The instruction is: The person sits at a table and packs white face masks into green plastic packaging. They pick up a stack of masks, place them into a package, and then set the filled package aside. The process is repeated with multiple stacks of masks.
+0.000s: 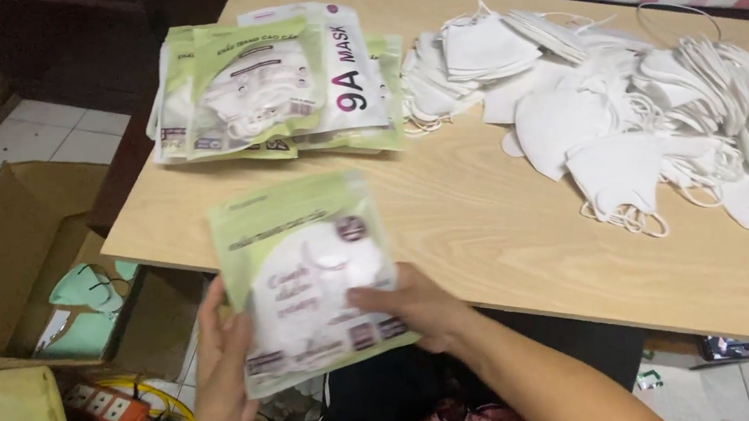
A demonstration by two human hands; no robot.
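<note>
The mask packet (310, 277) is lying flat between both hands, facing up toward the camera and tilting slightly to the left. It is a clear plastic pouch with pale green borders along the top and bottom, and folded white masks are showing through its middle. It is hovering over the near edge of the table (498, 220), with its lower half hanging past that edge above the lap.

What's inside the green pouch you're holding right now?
The green pouch, held by left hand and right hand, shows white folded masks through its clear window. How many are inside is hidden by the printed front.
</note>
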